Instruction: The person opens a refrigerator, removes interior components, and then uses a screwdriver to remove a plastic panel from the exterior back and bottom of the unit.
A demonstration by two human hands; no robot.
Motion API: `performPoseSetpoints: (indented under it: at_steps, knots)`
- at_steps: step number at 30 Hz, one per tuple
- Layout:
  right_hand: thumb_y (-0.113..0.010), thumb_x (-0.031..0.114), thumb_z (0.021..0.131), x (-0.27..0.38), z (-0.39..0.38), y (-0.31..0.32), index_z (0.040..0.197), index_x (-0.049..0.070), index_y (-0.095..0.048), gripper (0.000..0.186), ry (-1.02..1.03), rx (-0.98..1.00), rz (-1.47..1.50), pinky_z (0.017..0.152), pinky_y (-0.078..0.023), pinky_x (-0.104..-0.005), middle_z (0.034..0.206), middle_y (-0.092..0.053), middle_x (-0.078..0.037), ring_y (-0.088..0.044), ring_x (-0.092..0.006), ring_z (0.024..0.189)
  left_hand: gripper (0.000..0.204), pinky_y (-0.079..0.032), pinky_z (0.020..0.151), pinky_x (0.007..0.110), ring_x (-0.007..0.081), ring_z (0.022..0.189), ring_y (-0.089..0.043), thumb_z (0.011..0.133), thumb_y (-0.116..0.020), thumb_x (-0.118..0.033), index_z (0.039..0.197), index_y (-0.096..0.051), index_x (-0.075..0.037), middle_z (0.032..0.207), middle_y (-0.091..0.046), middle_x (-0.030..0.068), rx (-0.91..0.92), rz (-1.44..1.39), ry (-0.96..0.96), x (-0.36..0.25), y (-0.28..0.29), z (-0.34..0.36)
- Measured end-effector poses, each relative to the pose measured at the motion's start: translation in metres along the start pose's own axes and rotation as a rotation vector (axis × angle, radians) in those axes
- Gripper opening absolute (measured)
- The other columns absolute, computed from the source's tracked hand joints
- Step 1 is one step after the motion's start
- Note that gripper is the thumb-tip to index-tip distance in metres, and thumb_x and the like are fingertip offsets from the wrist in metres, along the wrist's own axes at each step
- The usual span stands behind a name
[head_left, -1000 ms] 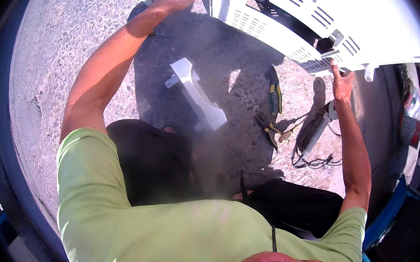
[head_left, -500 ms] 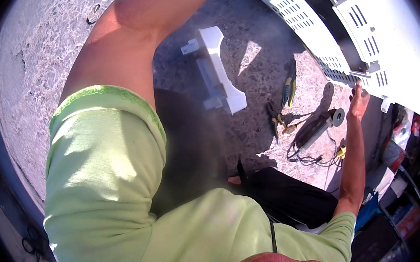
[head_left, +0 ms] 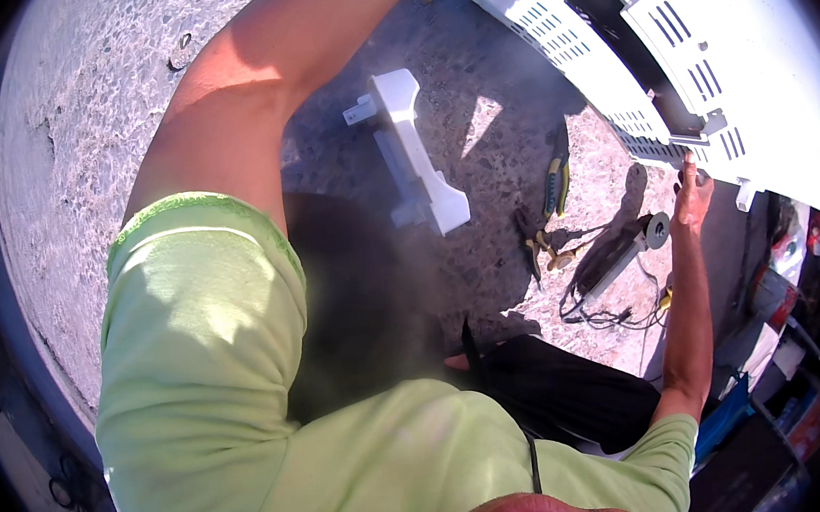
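A large white metal appliance casing (head_left: 763, 59), with vent slots and a long cutout, leans over the ground at the upper right. My right hand (head_left: 692, 200) grips its lower edge just below the cutout, fingers partly hidden by the metal. My left arm reaches up past the top edge of the picture, so the left hand is out of sight. On the ground between my arms lies a white plastic bracket-like part (head_left: 411, 153). Beneath the casing are pliers with yellow-and-dark handles (head_left: 557, 185) and an angle grinder (head_left: 616, 267) with its disc facing up.
Another pair of pliers (head_left: 534, 253) lies beside the grinder, whose power cord (head_left: 610, 317) curls near my knee. Assorted items and a blue object (head_left: 723, 414) crowd the lower right. Rough stone ground (head_left: 114, 106) extends to the left.
The whole view has shifted slightly. The casing's lower edge and my right hand on it sit a little higher and farther left. Tools on the ground keep their places relative to each other.
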State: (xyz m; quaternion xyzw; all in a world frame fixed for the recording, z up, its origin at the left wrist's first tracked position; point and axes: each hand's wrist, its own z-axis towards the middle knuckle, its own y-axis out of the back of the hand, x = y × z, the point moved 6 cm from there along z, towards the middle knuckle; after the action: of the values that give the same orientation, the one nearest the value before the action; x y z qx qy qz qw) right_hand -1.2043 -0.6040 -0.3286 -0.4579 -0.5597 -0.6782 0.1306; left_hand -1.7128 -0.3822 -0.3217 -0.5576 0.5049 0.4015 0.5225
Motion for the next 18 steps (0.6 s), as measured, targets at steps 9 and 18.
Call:
performPoseSetpoints:
  at_steps: [9, 18]
  knots:
    - [-0.077, 0.051, 0.083, 0.001, 0.0, -0.001, 0.138, -0.009, -0.047, 0.086, 0.121, -0.023, -0.003, 0.11, -0.036, -0.0407, 0.137, -0.053, -0.022, -0.05, -0.0312, 0.127, 0.025, -0.053, 0.071, 0.044, 0.0249, 0.078, -0.067, 0.092, -0.06, -0.018, 0.102, -0.07, 0.003, 0.089, -0.071, 0.017, 0.075, 1.268, -0.798, 0.013, 0.006, 0.008]
    - [-0.076, 0.058, 0.08, 0.005, -0.017, -0.007, 0.142, -0.007, -0.043, 0.095, 0.052, 0.012, -0.029, 0.112, -0.033, -0.041, 0.14, -0.05, -0.023, -0.047, -0.0328, 0.132, 0.029, -0.05, 0.087, 0.045, 0.0237, 0.094, -0.062, 0.098, -0.05, -0.016, 0.112, -0.064, 0.005, 0.106, -0.069, 0.0215, 0.005, 0.687, -0.398, 0.058, 0.025, 0.03]
